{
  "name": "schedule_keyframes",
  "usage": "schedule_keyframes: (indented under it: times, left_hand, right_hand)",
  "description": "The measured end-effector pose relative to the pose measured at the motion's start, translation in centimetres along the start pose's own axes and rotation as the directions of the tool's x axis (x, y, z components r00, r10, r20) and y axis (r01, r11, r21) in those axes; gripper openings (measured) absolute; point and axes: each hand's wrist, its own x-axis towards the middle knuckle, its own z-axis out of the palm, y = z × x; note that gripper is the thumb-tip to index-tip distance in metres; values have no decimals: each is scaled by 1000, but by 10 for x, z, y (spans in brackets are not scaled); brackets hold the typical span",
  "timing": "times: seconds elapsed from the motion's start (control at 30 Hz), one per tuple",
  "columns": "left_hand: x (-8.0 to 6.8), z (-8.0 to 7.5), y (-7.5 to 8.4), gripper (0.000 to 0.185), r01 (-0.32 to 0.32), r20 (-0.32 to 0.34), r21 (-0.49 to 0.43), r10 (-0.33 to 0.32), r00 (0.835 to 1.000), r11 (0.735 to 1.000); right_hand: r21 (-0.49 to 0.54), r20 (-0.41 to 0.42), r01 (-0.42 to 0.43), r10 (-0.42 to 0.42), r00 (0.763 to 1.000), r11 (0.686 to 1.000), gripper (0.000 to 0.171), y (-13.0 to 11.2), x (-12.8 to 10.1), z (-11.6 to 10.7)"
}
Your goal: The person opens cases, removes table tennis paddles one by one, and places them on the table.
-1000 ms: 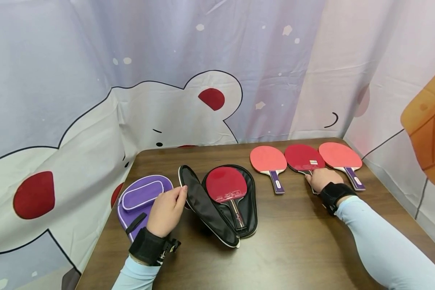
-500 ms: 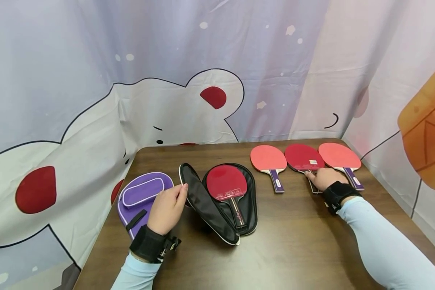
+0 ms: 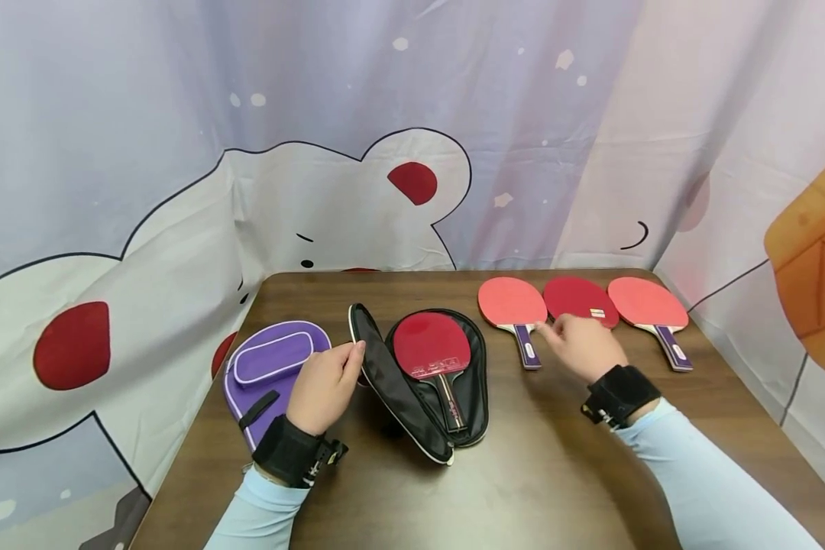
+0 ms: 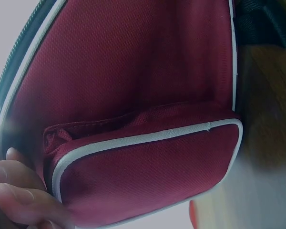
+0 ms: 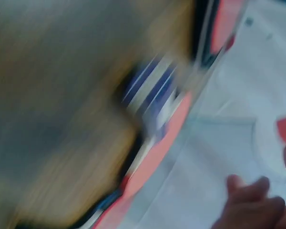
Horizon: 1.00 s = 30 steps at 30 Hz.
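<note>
My left hand (image 3: pixel 323 386) pinches the raised lid (image 3: pixel 395 386) of a table tennis bat case by its edge. In the left wrist view the lid's outer face (image 4: pixel 148 57) is maroon with white piping and a pocket (image 4: pixel 152 176). A red bat (image 3: pixel 431 347) with a dark handle lies in the case's black lower half (image 3: pixel 480 382). My right hand (image 3: pixel 584 347) hovers over the handle of a dark red bat (image 3: pixel 576 296), hiding it, with the thumb beside the purple handle of a lighter red bat (image 3: pixel 512 302). Nothing shows between the right fingers in the blurred right wrist view.
A purple bat case (image 3: pixel 275 367) with a front pocket lies beneath and left of my left hand. Another light red bat (image 3: pixel 648 302) lies at the right end of the row. The brown table (image 3: pixel 522 473) meets a printed curtain (image 3: pixel 330 198) at the back.
My right hand has come off the dark red bat's handle and moved left toward the neighbouring bat's handle. My left hand keeps hold of the lid, almost in place.
</note>
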Motion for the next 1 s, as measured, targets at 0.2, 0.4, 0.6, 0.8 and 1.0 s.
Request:
schedule_keyframes:
  times: [0.2,0.4,0.6,0.8,1.0]
  left_hand:
    - [2,1,1,53,3,3,-9,-3,1000,1000]
    - [6,3,3,54,-7,-6,-12,7,1000,1000]
    - [10,6,9,53,-17,9,-16,18,1000,1000]
    - [15,9,11,54,-19,8,-15,20,1000,1000]
    - [15,10,11,54,-35,-14,5,35,999,999]
  right_hand:
    - [15,83,147,-148,986,989,41,-53,-9,32]
    - [28,150,234,-236,960,972,46,-89,-16,62]
    - [-90,197,226,-205,959,970,64,-114,-20,78]
    - [-173,224,244,-203,953,954,66,-127,-19,98]
    - [-160,219,247,-210,953,956,60,-134,-18,112]
